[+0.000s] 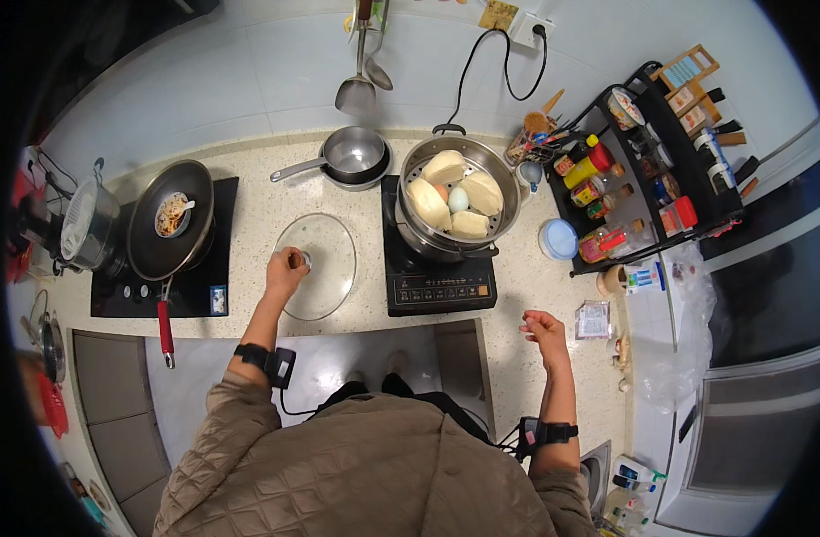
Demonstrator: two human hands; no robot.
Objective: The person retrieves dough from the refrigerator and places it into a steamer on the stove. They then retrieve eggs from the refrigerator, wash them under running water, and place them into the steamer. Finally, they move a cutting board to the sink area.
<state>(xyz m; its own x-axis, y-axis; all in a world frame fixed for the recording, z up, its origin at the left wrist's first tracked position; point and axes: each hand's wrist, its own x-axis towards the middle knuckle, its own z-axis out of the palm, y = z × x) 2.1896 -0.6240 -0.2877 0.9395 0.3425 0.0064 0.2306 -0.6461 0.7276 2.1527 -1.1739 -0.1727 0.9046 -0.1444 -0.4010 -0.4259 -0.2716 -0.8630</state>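
My left hand grips the knob of a round glass pot lid, which is at the counter, left of the induction cooker. On that cooker stands a steel steamer pot, uncovered. Its perforated tray holds several pale steamed buns, a brown egg and a pale bluish egg. My right hand is over the counter, to the right of the cooker's front edge, with fingers slightly bent, apart, and nothing in them.
A wok with a small bowl inside sits on the left cooktop. A steel saucepan rests behind the lid. To the right are a blue-lidded container, a black spice rack with bottles, and a sachet.
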